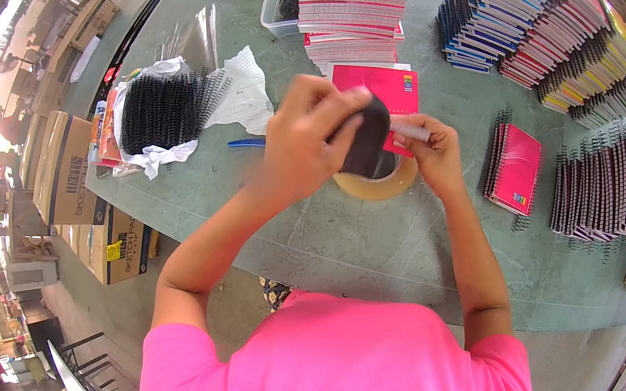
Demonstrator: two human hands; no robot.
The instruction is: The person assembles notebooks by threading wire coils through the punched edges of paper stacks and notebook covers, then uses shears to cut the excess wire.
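Observation:
My left hand, smeared by motion, is closed round a black flat thing with a rounded end; its kind cannot be made out. Facing it, my right hand pinches a small pale grey strip-like piece, whose kind is also unclear. The two held things are close together; whether they touch cannot be told. Below them a wide roll of yellowish tape lies flat on the green table. Just beyond my hands is a notebook with a red cover, partly hidden by the black thing.
A tall stack of red-covered sheets stands beyond, beside a clear plastic tub. Black binding coils lie on crumpled paper at left, near a blue pen-like thing. Spiral-bound red notebooks and several notebook piles fill the right.

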